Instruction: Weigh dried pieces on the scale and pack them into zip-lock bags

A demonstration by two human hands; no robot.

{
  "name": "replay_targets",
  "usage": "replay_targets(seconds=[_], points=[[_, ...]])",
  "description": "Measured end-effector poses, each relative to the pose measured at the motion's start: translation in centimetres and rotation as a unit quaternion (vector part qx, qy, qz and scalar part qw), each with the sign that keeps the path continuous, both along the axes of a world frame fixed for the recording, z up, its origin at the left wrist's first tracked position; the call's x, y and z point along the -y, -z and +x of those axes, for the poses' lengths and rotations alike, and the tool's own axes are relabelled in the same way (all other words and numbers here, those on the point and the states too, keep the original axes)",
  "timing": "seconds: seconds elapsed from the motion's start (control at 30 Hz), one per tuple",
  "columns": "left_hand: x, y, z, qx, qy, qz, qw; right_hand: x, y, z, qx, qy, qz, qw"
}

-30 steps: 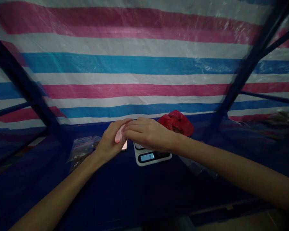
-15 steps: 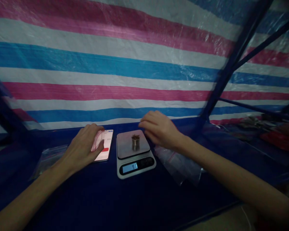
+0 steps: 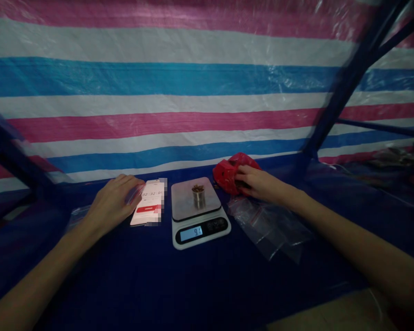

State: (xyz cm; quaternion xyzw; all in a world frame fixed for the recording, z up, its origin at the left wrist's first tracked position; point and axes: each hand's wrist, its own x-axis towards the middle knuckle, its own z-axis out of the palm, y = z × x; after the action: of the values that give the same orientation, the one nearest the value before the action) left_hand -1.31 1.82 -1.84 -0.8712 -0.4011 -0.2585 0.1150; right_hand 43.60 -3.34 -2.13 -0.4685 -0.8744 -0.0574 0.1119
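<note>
Curved around a small see-through plastic bag (image 3: 133,192) with a pinkish edge, my left hand (image 3: 114,198) is beside a lit phone (image 3: 146,202). My right hand (image 3: 257,183) reaches into the mouth of a red plastic bag (image 3: 226,177); its fingertips are hidden inside. Between the hands stands a white kitchen scale (image 3: 202,240) with a lit display. On its metal plate a small metal cup (image 3: 199,198) holds several brown pieces, heaped above the rim.
Clear zip bags (image 3: 265,225) lie right of the scale, and another clear bag (image 3: 77,216) lies behind my left wrist. A striped plastic sheet (image 3: 158,128) hangs behind the blue table. A blue frame post (image 3: 331,117) rises at the right.
My right hand has gone from above the scale's right edge to the right, into the red bag, now beside the scale. The left hand stays by the phone; the camera view has shifted.
</note>
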Motion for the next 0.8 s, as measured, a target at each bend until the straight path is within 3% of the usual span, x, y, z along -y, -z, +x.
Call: replay_targets(seconds=[0.27,0.47,0.67,0.8], points=[[0.0,-0.2,-0.2,0.013,-0.017,-0.007,1.000,0.1,0.2,-0.9,0.084,0.017,0.011,0.996],[0.3,-0.4,0.0,0.015,-0.015,0.000,1.000,-0.2,-0.6,-0.9,-0.021,0.001,0.017,1.000],[0.3,-0.5,0.1,0.030,-0.013,0.009,0.999,-0.7,-4.1,-1.0,-0.162,0.029,0.126,0.978],[0.5,-0.4,0.3,0.044,-0.004,0.006,0.999,-0.1,-6.5,-4.1,-0.242,0.008,0.125,0.962]])
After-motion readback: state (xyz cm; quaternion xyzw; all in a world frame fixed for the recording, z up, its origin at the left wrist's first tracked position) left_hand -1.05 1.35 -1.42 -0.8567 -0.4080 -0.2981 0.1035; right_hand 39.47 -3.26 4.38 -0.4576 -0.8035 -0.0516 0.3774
